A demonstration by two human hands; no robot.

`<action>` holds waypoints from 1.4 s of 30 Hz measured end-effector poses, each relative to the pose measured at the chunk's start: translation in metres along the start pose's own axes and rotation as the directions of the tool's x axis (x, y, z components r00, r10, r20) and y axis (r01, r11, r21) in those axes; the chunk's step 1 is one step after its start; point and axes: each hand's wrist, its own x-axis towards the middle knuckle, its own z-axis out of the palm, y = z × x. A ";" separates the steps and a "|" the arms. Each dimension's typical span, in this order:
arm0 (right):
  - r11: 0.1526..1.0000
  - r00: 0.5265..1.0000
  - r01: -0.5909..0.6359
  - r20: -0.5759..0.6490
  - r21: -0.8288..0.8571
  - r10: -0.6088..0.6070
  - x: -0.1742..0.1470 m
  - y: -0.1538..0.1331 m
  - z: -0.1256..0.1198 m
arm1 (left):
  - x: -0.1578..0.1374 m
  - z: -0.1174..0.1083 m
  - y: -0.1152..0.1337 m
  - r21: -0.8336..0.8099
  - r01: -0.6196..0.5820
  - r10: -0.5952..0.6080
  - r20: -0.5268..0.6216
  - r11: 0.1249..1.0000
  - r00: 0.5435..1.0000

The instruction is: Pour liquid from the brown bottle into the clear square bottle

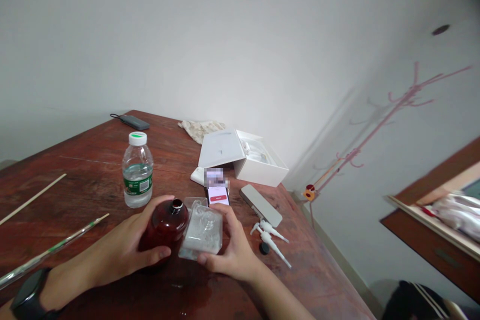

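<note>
Left hand (123, 250) hides the brown bottle's (167, 227) base (label unseen).

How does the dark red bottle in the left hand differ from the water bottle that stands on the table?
The dark red bottle is dark and opaque, while the water bottle is clear and shows water inside. The red bottle's mouth is open with no cap; the water bottle wears a white cap. The left hand grips the red bottle, whereas the water bottle stands untouched. Both are upright over the wooden table.

Left hand (144, 245) curled, thumb forward, watch-banded wrist low left. Right hand (230, 250) cupped, fingers (228, 217) arched upward, forearm entering from lower right.
</note>
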 end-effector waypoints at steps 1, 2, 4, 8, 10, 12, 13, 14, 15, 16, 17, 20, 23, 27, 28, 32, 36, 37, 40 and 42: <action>1.000 1.000 0.000 0.002 -0.003 0.000 0.000 0.000 0.000 | 0.000 0.000 0.000 -0.002 -0.002 0.002 0.003 1.000 1.000; 1.000 1.000 0.002 0.001 -0.003 -0.002 0.000 -0.001 0.000 | 0.000 0.000 -0.001 -0.004 -0.001 0.001 0.004 1.000 1.000; 1.000 1.000 0.002 0.003 0.001 -0.002 0.000 -0.001 0.000 | 0.000 0.001 -0.001 -0.003 0.005 -0.005 0.003 1.000 1.000; 1.000 1.000 -0.019 0.001 0.018 0.019 0.000 -0.002 0.001 | 0.000 0.001 -0.001 0.000 0.015 -0.015 -0.001 1.000 1.000; 1.000 1.000 -0.019 0.000 0.016 0.019 0.000 -0.003 0.001 | 0.000 0.001 0.000 0.000 0.018 -0.018 0.004 1.000 1.000; 1.000 1.000 -0.011 0.002 0.018 0.011 0.000 -0.005 0.000 | 0.000 0.001 0.001 -0.005 0.021 -0.021 0.003 1.000 1.000; 1.000 1.000 -0.008 0.003 0.025 0.007 0.000 -0.005 0.000 | 0.000 0.001 0.002 -0.009 0.023 -0.023 0.001 1.000 1.000; 0.999 1.000 -0.006 0.006 0.031 0.006 0.001 -0.006 0.001 | 0.000 0.001 0.002 -0.015 0.021 -0.021 -0.002 1.000 1.000; 0.999 1.000 -0.004 0.007 0.038 0.003 0.001 -0.006 0.001 | 0.000 0.001 0.002 -0.019 0.016 -0.016 -0.006 1.000 1.000; 0.999 1.000 -0.002 0.008 0.042 0.002 0.001 -0.006 0.001 | -0.001 0.002 0.002 -0.022 0.010 -0.010 -0.012 1.000 1.000; 0.999 1.000 0.000 0.007 0.043 -0.001 0.001 -0.006 0.001 | -0.001 0.002 0.001 -0.021 0.006 -0.007 -0.019 1.000 1.000; 0.999 1.000 0.002 0.006 0.049 -0.002 0.001 -0.004 0.001 | -0.001 0.004 -0.001 -0.016 0.011 -0.012 -0.025 1.000 1.000; 0.999 1.000 0.014 0.008 0.044 -0.014 0.000 -0.003 0.001 | -0.001 0.003 -0.002 -0.038 0.007 -0.007 -0.006 0.999 1.000; 1.000 1.000 0.012 0.010 0.021 -0.012 -0.001 -0.001 -0.001 | 0.000 0.002 -0.002 -0.032 0.016 -0.016 0.010 0.999 1.000; 1.000 1.000 0.008 0.010 0.028 -0.008 -0.002 0.000 -0.001 | 0.000 0.002 -0.002 -0.028 0.021 -0.021 0.012 0.999 1.000; 0.991 1.000 -0.017 0.021 0.135 0.015 -0.002 0.001 0.002 | 0.000 0.002 -0.003 -0.024 0.015 -0.015 0.006 1.000 1.000; 0.982 1.000 -0.017 0.010 0.191 0.016 -0.001 0.000 0.005 | -0.001 0.002 -0.002 -0.023 0.012 -0.012 0.004 1.000 1.000; 0.981 1.000 -0.013 0.003 0.195 0.013 -0.001 0.000 0.005 | -0.001 0.001 -0.002 -0.021 0.014 -0.014 0.008 1.000 1.000; 0.980 1.000 -0.006 -0.014 0.199 0.009 0.000 0.000 0.006 | -0.001 0.000 -0.001 -0.011 0.019 -0.019 0.013 1.000 1.000; 0.980 1.000 0.000 -0.024 0.199 0.005 -0.001 -0.001 0.005 | -0.001 -0.001 -0.001 -0.001 0.014 -0.014 0.014 1.000 1.000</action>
